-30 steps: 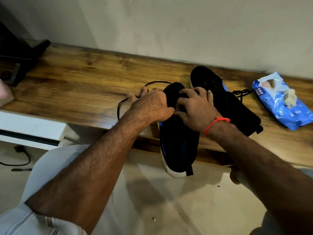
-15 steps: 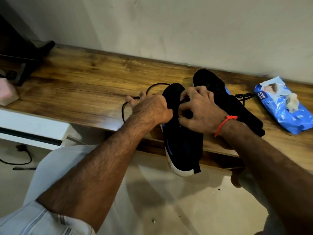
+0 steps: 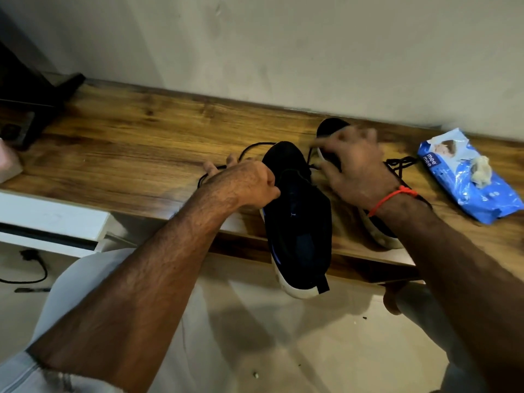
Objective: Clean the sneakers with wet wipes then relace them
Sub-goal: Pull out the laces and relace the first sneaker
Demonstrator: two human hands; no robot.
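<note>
Head view: a black fabric sneaker [image 3: 297,217] overhangs the wooden bench [image 3: 127,154] edge. The left hand [image 3: 243,182] grips its black lace [image 3: 255,147]; the blurred right hand [image 3: 357,171], fingers spread, hovers over the second sneaker [image 3: 330,127].

Black sneakers [image 3: 300,222] apparently half-laced, wipes pack [image 3: 465,177] beside

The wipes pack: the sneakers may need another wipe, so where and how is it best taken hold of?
Grip the blue wipes pack across its narrow width, at the middle, coming from above with the right hand, which is nearer. It lies flat on the wooden shelf, long and soft. A crumpled wipe sits at its opening, so hold clear of that.
</note>
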